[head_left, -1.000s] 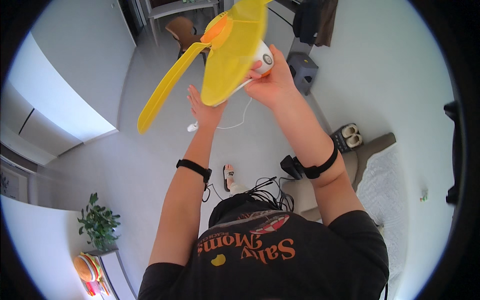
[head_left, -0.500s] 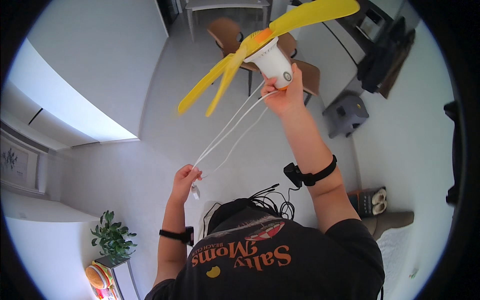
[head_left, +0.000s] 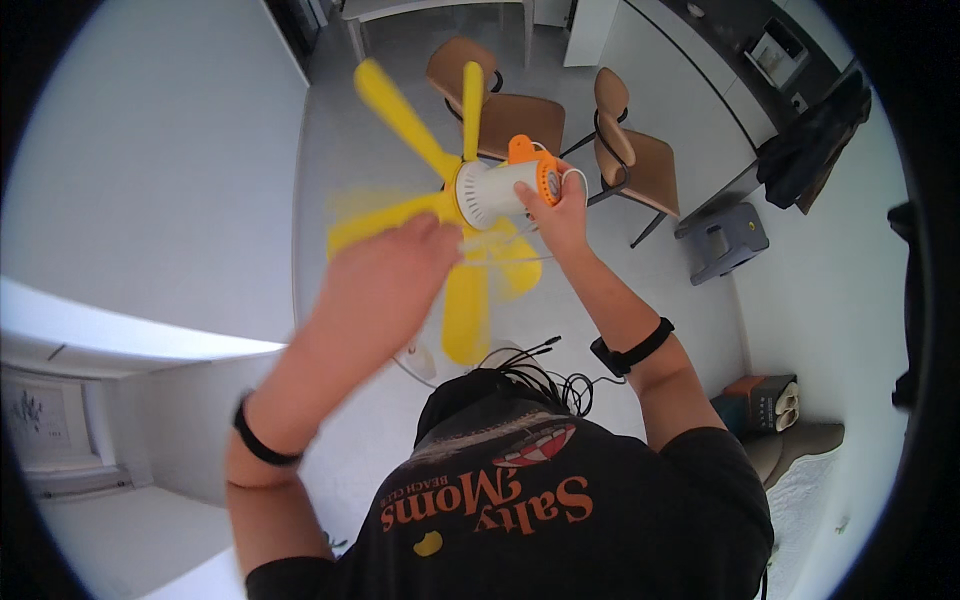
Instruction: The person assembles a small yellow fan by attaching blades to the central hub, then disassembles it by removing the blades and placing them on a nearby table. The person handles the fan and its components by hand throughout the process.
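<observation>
My right hand [head_left: 563, 215] grips a small fan by the orange-capped end of its white motor housing [head_left: 492, 192]. Long yellow blades [head_left: 473, 112] spread from the housing's left end, the lower ones smeared by motion. A thin white cable [head_left: 518, 262] runs from around the orange end across to my left hand [head_left: 410, 255]. That hand is blurred, held in front of the blades with its fingers bent around the cable. The blades partly behind it are hidden, and I cannot see the cable's plug.
Brown chairs [head_left: 655, 172] stand ahead, with a white table [head_left: 430, 8] behind them. A grey stool [head_left: 730, 243] is by the right wall. Black cables [head_left: 560, 392] lie close to my head. A shoe box [head_left: 765, 403] sits at the lower right.
The fan has come lower and nearer, turning so its blades face left. My left hand has risen from the lower left to the blades, and the cable between my hands is now short.
</observation>
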Demonstrator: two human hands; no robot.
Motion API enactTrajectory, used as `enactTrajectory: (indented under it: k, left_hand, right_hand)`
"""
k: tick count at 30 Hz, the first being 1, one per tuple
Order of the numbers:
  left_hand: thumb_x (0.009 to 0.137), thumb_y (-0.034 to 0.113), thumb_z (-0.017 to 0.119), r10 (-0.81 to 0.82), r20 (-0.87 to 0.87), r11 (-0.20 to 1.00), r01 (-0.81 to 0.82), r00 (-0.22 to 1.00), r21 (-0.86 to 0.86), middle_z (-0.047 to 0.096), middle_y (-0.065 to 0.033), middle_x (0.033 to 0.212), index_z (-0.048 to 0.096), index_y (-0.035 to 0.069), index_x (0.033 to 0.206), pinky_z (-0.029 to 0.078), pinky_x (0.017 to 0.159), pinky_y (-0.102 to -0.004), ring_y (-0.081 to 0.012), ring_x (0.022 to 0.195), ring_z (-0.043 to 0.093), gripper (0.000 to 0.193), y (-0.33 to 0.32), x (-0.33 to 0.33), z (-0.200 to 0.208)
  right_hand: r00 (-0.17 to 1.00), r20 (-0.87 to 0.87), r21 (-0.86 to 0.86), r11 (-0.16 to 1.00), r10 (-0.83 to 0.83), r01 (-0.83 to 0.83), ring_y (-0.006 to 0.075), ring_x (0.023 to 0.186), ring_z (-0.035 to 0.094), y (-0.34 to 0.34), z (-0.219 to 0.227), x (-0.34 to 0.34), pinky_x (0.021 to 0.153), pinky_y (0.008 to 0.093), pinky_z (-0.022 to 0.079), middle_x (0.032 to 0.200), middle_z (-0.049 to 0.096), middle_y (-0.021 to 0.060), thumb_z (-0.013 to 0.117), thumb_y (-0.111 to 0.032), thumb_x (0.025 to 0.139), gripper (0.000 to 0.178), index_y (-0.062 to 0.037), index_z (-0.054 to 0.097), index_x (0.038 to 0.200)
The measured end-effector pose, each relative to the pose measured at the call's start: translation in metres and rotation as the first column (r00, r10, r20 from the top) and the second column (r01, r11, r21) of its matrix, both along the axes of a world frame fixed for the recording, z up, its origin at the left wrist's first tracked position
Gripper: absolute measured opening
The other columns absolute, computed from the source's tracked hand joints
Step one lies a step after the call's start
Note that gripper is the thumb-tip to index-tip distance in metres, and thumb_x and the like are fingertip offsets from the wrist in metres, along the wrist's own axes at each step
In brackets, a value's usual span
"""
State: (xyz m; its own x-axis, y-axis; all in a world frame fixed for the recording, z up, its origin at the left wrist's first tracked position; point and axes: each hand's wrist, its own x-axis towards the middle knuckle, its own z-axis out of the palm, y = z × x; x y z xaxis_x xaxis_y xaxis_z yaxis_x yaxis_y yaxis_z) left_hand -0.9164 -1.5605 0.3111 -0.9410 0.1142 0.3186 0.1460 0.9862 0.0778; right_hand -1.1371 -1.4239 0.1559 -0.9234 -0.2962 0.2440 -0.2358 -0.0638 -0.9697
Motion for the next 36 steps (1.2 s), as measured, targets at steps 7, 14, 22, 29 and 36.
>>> enactTrajectory:
  k: [7,14,22,29,36]
  left_hand:
    - [0.101,0.022,0.051,-0.018,0.159,0.941,-0.037,0.987,0.337,0.064,-0.0141,0.084,0.057,0.001,0.098,0.052,0.062,-0.0369,-0.0245,0.072,0.066,0.022,-0.198,-0.240,-0.026]
    - [0.103,0.029,0.050,0.184,0.147,0.679,-0.234,0.972,0.696,0.068,-0.0103,0.096,0.058,0.002,0.104,0.054,0.079,-0.0319,-0.0179,0.083,0.066,0.028,-0.295,-0.362,-0.097]
    - [0.104,0.033,0.052,0.227,0.307,-0.006,-0.314,0.924,0.949,0.066,-0.0093,0.107,0.056,0.004,0.120,0.052,0.085,-0.0327,-0.0191,0.097,0.064,0.034,-0.373,-0.406,-0.143]
    - [0.104,0.040,0.045,0.272,0.269,0.117,-0.309,0.924,0.944,0.066,-0.0130,0.108,0.058,0.003,0.122,0.048,0.090,-0.0342,-0.0240,0.101,0.063,0.043,-0.435,-0.489,-0.168]
    - [0.107,0.035,0.038,-0.008,0.231,0.060,-0.230,0.973,0.971,0.063,-0.0129,0.109,0.059,0.004,0.117,0.049,0.090,-0.0345,-0.0228,0.099,0.063,0.039,-0.457,-0.560,-0.182]
  right_hand:
    - [0.966,-0.200,0.207,0.971,0.165,-0.123,0.0166,0.111,0.061,-0.122,-0.017,-0.103,0.095,0.0306,0.050,0.120,0.061,0.0088,0.084,-0.012,0.077,0.064,-0.0033,0.049,0.130]
    - [0.934,-0.251,0.145,0.963,0.256,-0.225,0.0220,0.107,0.066,-0.234,0.004,-0.192,0.093,0.0329,0.052,0.115,0.066,0.0109,0.086,-0.017,0.071,0.068,-0.0042,0.052,0.129]
    - [0.870,-0.445,0.172,0.974,0.211,-0.148,0.0352,0.100,0.069,-0.345,-0.028,-0.254,0.084,0.0403,0.056,0.107,0.069,0.0179,0.084,-0.031,0.070,0.073,-0.0050,0.052,0.129]
    - [0.914,-0.392,0.298,0.954,0.104,0.019,0.0375,0.096,0.069,-0.418,-0.026,-0.286,0.082,0.0438,0.055,0.106,0.068,0.0219,0.082,-0.037,0.071,0.080,-0.0041,0.048,0.135]
    - [0.943,-0.315,0.347,0.912,-0.107,0.219,0.0347,0.108,0.065,-0.448,-0.030,-0.304,0.093,0.0377,0.051,0.119,0.062,0.0238,0.082,-0.019,0.075,0.083,0.0033,0.038,0.142]
